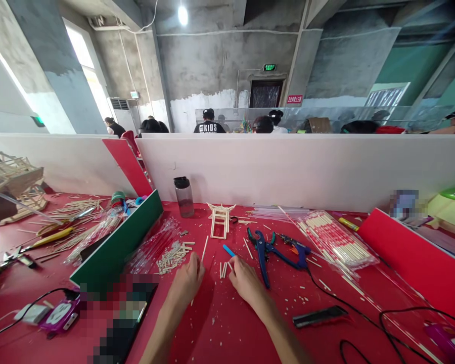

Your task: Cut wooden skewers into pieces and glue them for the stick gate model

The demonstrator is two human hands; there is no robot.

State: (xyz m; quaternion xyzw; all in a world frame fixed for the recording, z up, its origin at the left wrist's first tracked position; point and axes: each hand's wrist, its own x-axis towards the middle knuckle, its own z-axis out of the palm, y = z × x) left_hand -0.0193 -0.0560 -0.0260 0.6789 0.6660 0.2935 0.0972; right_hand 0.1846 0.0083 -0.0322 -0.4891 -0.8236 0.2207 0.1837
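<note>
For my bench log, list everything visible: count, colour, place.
Table: 1, red, foreground
Stick frame: 1, pale, centre
Bottle: 1, clear, back centre
Short sticks: many, pale, left of centre
Stick pack: 1, red and pale, right
Blue tools: count unclear, blue, right of centre
Object: 1, black, front right
Slab: 1, dark, front left
Devices: 2, purple, front left and right
Hand tools: at least 2, yellow, far left
Stick model: 1, pale, left edge
Dividers: 3, green left, red back left, red right
Panels: 2, white, behind table
People: several, varied clothing, beyond panels
Exit sign: 1, green, back wall
Left hand: 1, bare, holding stick, centre
Right hand: 1, bare, beside blue rod, centre
</note>
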